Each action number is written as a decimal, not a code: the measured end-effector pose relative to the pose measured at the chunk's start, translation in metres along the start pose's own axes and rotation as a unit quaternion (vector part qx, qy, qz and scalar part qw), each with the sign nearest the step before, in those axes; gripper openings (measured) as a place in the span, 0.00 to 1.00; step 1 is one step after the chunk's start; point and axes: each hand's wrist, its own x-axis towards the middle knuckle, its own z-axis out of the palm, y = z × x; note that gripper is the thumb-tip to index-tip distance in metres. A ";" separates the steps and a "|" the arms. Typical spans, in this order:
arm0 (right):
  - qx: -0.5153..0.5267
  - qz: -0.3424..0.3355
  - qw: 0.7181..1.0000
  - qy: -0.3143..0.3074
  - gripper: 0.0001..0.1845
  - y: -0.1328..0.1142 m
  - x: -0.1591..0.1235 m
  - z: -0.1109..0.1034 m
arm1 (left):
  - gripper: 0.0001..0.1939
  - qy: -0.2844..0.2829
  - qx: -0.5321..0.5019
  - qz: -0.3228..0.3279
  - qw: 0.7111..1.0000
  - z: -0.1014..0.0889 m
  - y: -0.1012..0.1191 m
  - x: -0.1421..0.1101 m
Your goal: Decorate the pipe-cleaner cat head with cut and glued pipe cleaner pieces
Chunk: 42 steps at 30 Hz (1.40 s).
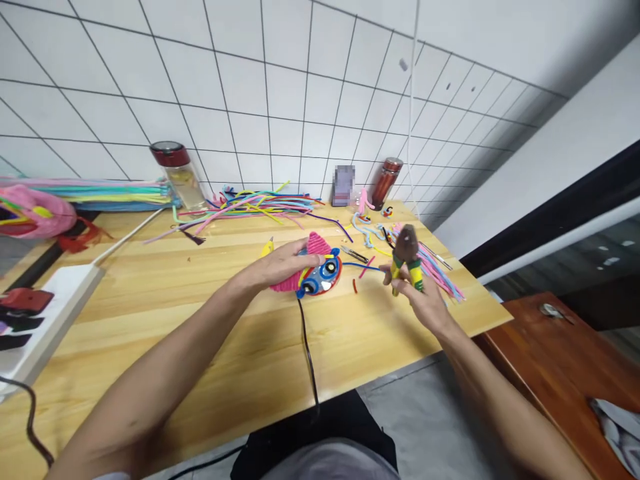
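Note:
My left hand (283, 265) is closed round a pipe-cleaner figure (320, 279) with a pink ridged body and a blue, red and white face with two round dark eyes. My right hand (424, 303) grips pliers (406, 250) with yellow and green handles, their metal jaws pointing up. Its fingertips also pinch the end of a blue pipe cleaner (363, 265), which runs left to the figure's face. Whether it is fixed there I cannot tell. Behind my left hand, a yellow object (268, 247) is partly hidden.
Loose pipe cleaners (260, 205) lie along the tiled wall, beside a glass bottle (183, 177) and a red flask (387, 181). Small scissors (355, 254) and cut pieces lie between my hands. At the left are a power strip (55, 327) and a pink plush-like figure (43, 210). A black cord (307, 353) crosses the table's front edge.

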 end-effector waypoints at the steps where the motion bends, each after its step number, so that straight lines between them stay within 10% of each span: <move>1: -0.048 -0.012 0.999 0.004 0.11 0.004 -0.001 0.003 | 0.28 -0.007 -0.004 0.003 1.000 0.000 0.000 0.000; 18: -0.301 -0.236 0.919 0.100 0.41 0.048 0.000 0.048 | 0.30 -0.042 -0.028 0.037 0.998 0.013 0.009 -0.006; 42: -0.354 -0.241 0.887 0.171 0.22 0.024 0.000 0.061 | 0.21 -0.104 -0.040 0.081 0.990 0.020 0.006 -0.003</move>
